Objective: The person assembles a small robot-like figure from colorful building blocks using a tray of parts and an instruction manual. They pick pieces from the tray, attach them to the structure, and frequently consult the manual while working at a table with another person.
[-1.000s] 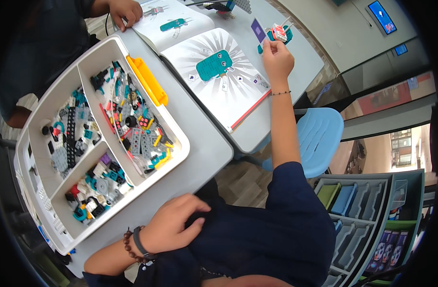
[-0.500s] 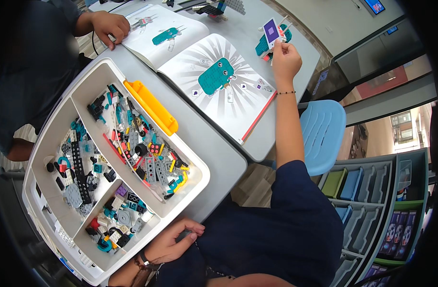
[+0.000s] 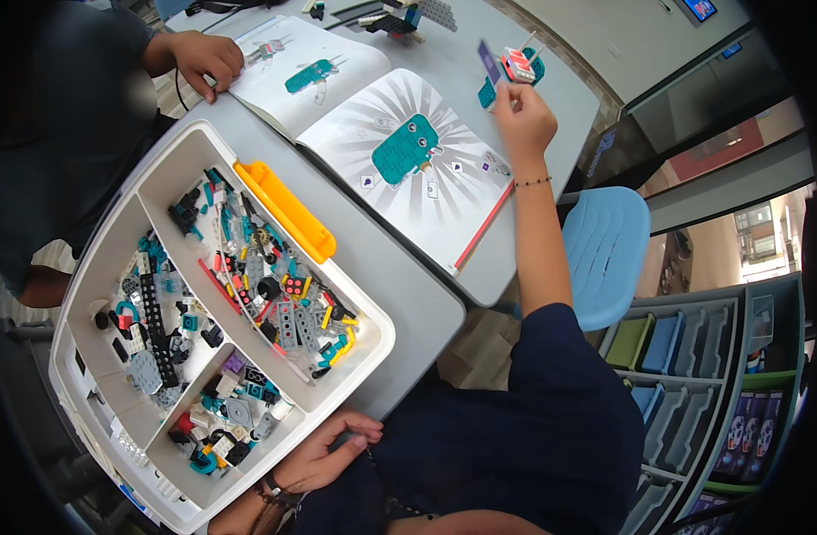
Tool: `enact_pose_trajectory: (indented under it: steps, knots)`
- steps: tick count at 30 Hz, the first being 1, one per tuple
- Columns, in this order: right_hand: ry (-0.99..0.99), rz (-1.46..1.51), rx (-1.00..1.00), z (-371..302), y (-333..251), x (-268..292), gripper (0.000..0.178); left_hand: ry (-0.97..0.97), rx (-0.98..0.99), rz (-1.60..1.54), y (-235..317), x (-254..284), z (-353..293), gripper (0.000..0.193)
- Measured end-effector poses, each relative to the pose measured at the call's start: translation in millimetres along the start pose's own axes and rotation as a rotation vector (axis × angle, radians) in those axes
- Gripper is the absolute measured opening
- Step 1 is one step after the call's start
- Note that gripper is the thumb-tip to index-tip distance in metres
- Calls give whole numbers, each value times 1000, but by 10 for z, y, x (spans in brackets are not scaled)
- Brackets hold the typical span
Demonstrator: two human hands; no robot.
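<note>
My right hand [image 3: 526, 120] reaches over the table's far right part and pinches a small flat purple-and-white card [image 3: 489, 62], seen nearly edge-on. Just behind the card and fingers stands a teal brick model [image 3: 487, 94] with coral and white bricks on it and thin light rods sticking up; the hand partly hides it. My left hand [image 3: 332, 450] lies by the near edge of a white sorting tray [image 3: 350, 392], thumb and fingers apart, holding nothing. The tray's compartments hold many loose building pieces in teal, black, grey, yellow, coral and white.
An open picture booklet [image 3: 444, 214] shows a teal character. At the far left, another person's hand [image 3: 208, 62] rests on its page. A yellow clip [image 3: 288, 209] is on the tray's rim. A blue chair [image 3: 604, 254] and drawer shelving [image 3: 685, 357] stand at right.
The card in my right hand has turned from facing me to nearly edge-on, uncovering more of the brick model. My right hand has moved slightly left and nearer. My left hand rests as before.
</note>
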State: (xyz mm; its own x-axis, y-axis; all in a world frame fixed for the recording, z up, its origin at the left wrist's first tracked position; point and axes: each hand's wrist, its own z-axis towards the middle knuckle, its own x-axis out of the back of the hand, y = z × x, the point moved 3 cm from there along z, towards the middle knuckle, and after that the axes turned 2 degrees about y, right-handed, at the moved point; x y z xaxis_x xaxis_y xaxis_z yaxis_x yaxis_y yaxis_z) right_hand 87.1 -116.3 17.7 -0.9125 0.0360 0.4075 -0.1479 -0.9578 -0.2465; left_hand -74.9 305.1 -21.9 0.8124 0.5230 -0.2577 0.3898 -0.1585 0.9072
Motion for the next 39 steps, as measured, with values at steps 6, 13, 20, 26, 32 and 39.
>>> enact_pose_trajectory:
  steps: [6, 13, 20, 26, 32, 39]
  knots:
    - [21, 117, 525, -116, -428, 298, 10, -10, 15, -37, 52, -24, -13, 19]
    - [17, 185, 604, -251, -597, 506, 16, -33, -49, -24, 23, -31, -11, 18]
    - [27, 202, 564, -263, -573, 510, 14, -14, -53, -23, 13, -38, -22, 18]
    - [7, 89, -8, -210, -214, 291, 9, -10, -55, -16, -15, -32, -10, 19]
    - [43, 79, -294, 69, 206, 33, 21, -22, -35, -46, -1, -35, -5, 19]
    - [14, 75, -314, 18, 166, -75, 19, 13, -14, -67, 25, -46, -3, 18]
